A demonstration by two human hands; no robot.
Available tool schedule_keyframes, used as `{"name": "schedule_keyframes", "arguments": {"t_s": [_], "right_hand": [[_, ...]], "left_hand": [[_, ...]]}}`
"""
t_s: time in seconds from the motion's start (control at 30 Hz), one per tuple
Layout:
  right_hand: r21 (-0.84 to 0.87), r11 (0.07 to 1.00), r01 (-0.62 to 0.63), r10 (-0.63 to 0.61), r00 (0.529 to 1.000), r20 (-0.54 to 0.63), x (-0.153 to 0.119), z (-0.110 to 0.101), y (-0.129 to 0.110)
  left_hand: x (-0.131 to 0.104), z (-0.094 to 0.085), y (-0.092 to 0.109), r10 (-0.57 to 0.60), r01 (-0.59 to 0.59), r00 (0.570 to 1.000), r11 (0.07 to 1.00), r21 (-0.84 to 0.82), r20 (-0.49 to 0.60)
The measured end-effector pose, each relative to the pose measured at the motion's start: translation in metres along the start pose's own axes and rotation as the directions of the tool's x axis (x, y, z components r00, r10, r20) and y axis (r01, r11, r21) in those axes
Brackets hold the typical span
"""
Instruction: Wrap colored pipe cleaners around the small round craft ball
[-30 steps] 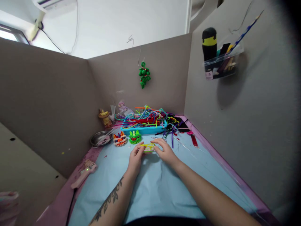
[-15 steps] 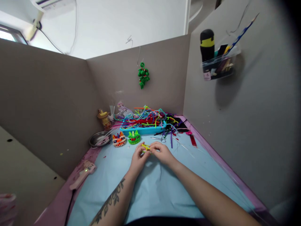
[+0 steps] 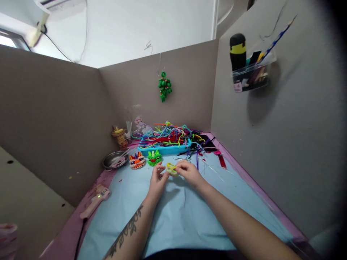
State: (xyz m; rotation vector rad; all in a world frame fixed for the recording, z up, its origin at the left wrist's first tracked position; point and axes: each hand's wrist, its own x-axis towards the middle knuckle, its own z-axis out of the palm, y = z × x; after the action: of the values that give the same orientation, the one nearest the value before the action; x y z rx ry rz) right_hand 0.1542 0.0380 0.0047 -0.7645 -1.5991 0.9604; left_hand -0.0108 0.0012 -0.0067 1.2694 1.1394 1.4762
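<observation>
A small yellow-green bent piece [image 3: 171, 169] is between my hands over the blue cloth. My right hand [image 3: 189, 173] pinches its right side with thumb and fingers. My left hand [image 3: 157, 180] is just left of it, its fingers apart and the thumb near the piece's lower left edge. Just beyond my hands stand a green figure [image 3: 154, 158] and an orange and white figure [image 3: 137, 160]. Scissors [image 3: 187, 159] lie behind my right hand, partly hidden by it.
A blue tray [image 3: 165, 149] heaped with coloured fuzzy stems stands at the back. A metal bowl [image 3: 115, 160] and pink glue gun [image 3: 96, 204] lie left. Grey panels surround the table; a clear box [image 3: 251, 76] hangs on the right one.
My left hand has loosened and moved slightly left, away from the yellow-green piece. My right hand has shifted a little right, and more of the piece now shows.
</observation>
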Motion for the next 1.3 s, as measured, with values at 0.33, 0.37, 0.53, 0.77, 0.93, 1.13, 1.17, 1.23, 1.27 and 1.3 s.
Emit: {"name": "schedule_keyframes", "arguments": {"t_s": [0.33, 0.37, 0.53, 0.77, 0.93, 1.13, 1.17, 1.23, 1.27, 1.3], "right_hand": [[0.085, 0.989, -0.122, 0.120, 0.992, 0.029, 0.000, 0.002, 0.005], [0.083, 0.989, -0.125, 0.123, 0.992, 0.026, 0.000, 0.001, 0.005], [0.037, 0.995, -0.097, 0.095, 0.994, 0.045, 0.000, -0.001, 0.003], [-0.076, 0.994, -0.077, 0.076, 0.997, -0.022, -0.002, 0.005, -0.002], [-0.121, 0.991, -0.058, 0.056, 0.998, -0.019, -0.006, 0.013, -0.006], [-0.132, 0.990, -0.059, 0.059, 0.998, 0.002, -0.010, 0.019, -0.010], [-0.139, 0.989, -0.053, 0.054, 0.999, 0.004, -0.010, 0.019, -0.011], [-0.154, 0.987, -0.039, 0.040, 0.999, 0.006, -0.010, 0.018, -0.013], [-0.160, 0.987, -0.033, 0.034, 0.999, 0.006, -0.010, 0.018, -0.014], [-0.166, 0.986, -0.030, 0.031, 0.999, 0.006, -0.010, 0.018, -0.014]], "left_hand": [[0.000, -0.005, 0.005, 0.041, -0.045, 0.998, 0.995, 0.085, 0.042], [0.001, -0.005, 0.004, 0.038, -0.041, 0.999, 0.996, 0.080, 0.037], [0.002, -0.004, 0.001, 0.079, -0.080, 0.997, 0.989, 0.122, 0.015], [-0.004, -0.002, 0.006, 0.320, -0.258, 0.942, 0.882, 0.393, -0.100], [-0.010, 0.004, 0.007, 0.403, -0.361, 0.915, 0.775, 0.519, 0.033], [-0.010, 0.004, 0.005, 0.433, -0.411, 0.893, 0.674, 0.614, 0.123], [-0.010, 0.003, 0.004, 0.435, -0.419, 0.890, 0.659, 0.625, 0.138], [-0.010, 0.003, 0.003, 0.439, -0.433, 0.883, 0.630, 0.645, 0.164], [-0.010, 0.003, 0.003, 0.442, -0.439, 0.880, 0.617, 0.654, 0.174], [-0.010, 0.002, 0.002, 0.444, -0.443, 0.878, 0.605, 0.662, 0.181]]}}
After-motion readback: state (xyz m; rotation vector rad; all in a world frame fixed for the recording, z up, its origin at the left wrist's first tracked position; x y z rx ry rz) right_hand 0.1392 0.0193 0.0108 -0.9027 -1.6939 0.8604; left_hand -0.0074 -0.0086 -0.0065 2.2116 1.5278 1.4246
